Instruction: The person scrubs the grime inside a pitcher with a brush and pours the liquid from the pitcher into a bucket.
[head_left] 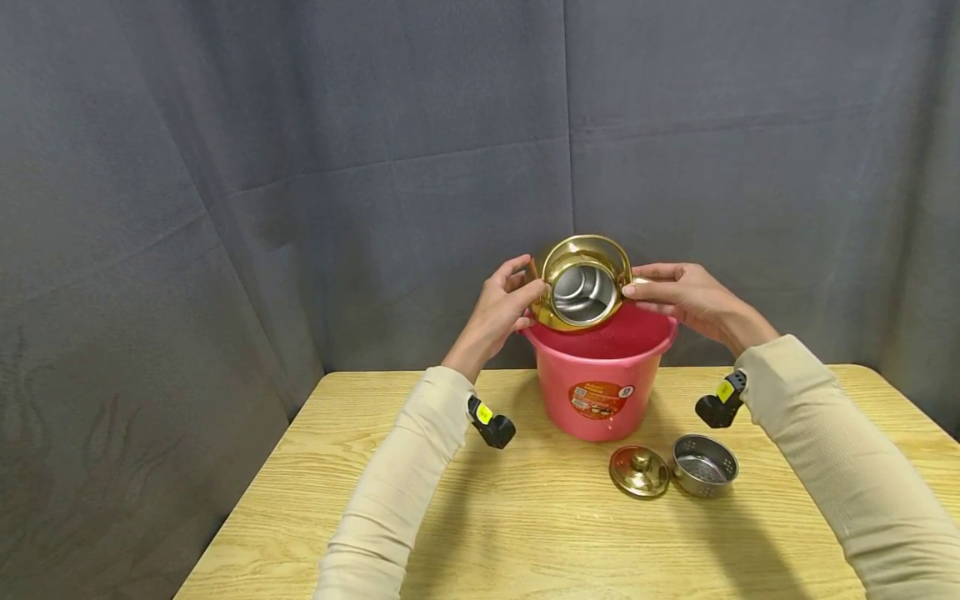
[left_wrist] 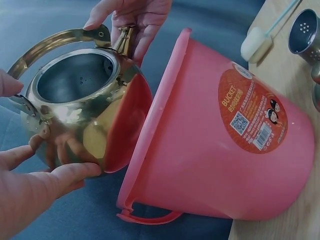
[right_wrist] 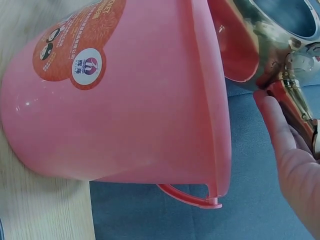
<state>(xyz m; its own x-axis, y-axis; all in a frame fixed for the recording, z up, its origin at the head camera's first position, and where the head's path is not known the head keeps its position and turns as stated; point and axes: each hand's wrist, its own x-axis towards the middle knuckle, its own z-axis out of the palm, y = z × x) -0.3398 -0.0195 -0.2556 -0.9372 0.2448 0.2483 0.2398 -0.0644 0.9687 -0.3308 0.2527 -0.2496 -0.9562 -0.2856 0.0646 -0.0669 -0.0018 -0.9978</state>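
A gold metal teapot [head_left: 550, 314] is tilted over the mouth of a pink bucket [head_left: 596, 392], its round opening turned toward me. My left hand [head_left: 500, 304] grips the left side of the teapot, with fingers spread along its body in the left wrist view and the thumb by the handle's hinge. On the other side, my right hand [head_left: 693, 302] holds the spout [left_wrist: 124, 40], its thumb at the handle's right end. The arched handle [left_wrist: 50, 44] stands raised over the opening. Inside, the steel wall [head_left: 582, 293] is bare and shiny.
On the table [head_left: 525, 517], a gold lid [head_left: 637, 479] lies in front of the bucket beside a perforated steel strainer [head_left: 705, 467]. A white sponge brush [left_wrist: 256, 45] with a light blue handle rests near the bucket. Grey curtain [head_left: 450, 125] hangs behind the table.
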